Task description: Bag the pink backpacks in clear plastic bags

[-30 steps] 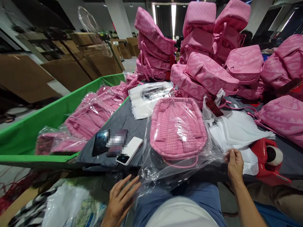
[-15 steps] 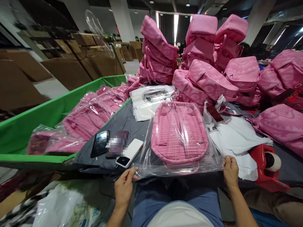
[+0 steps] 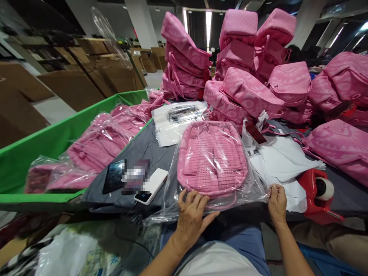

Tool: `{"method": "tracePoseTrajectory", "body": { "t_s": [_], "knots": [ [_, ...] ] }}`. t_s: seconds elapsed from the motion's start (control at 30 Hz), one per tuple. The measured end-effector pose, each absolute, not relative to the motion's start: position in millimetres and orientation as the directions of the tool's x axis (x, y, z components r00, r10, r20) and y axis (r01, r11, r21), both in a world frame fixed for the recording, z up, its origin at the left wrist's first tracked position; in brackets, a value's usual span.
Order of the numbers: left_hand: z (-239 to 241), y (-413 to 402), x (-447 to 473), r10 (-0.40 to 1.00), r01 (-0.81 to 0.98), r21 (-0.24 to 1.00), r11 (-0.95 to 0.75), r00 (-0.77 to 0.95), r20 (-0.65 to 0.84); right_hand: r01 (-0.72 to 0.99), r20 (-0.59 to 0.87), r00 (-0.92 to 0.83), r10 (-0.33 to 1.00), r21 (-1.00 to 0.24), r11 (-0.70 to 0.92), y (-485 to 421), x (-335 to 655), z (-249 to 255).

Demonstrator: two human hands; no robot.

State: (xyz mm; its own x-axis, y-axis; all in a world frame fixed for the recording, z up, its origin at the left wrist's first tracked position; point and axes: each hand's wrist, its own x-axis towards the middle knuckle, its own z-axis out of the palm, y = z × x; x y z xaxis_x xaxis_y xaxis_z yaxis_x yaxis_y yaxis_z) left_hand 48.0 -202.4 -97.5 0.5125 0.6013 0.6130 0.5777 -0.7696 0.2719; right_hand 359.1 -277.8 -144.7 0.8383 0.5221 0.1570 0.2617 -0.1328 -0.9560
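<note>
A pink backpack point(image 3: 212, 157) lies flat on the dark table inside a clear plastic bag point(image 3: 255, 184), its handle toward me. My left hand point(image 3: 192, 214) rests open on the near edge of the plastic, fingers spread just below the backpack's handle. My right hand point(image 3: 276, 203) is closed in a pinch on the bag's right near corner.
A red tape dispenser point(image 3: 319, 195) sits at the right beside white sheets point(image 3: 283, 161). A phone point(image 3: 114, 176) and a white power bank point(image 3: 151, 186) lie at the left. A green bin point(image 3: 43, 145) holds bagged backpacks. Unbagged pink backpacks point(image 3: 247, 92) are piled behind.
My left hand came up from my lap, took the bag's left near corner, then slid right to lie flat on its middle edge. The right hand kept its pinch on the corner.
</note>
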Motion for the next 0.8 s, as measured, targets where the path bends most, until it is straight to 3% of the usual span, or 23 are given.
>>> {"method": "tracePoseTrajectory", "body": {
  "t_s": [0.47, 0.8],
  "knots": [
    [-99.7, -196.7, 67.4, 0.635, 0.645, 0.228, -0.729, 0.514, 0.577, 0.142, 0.088, 0.852, 0.516, -0.988, -0.067, -278.7, 361.6, -154.5],
    [-99.0, -205.9, 51.0, 0.643, 0.561, 0.358, -0.747, 0.47, 0.605, 0.197, 0.153, 0.836, 0.527, -0.98, -0.028, -276.5, 363.3, -153.6]
  ]
}}
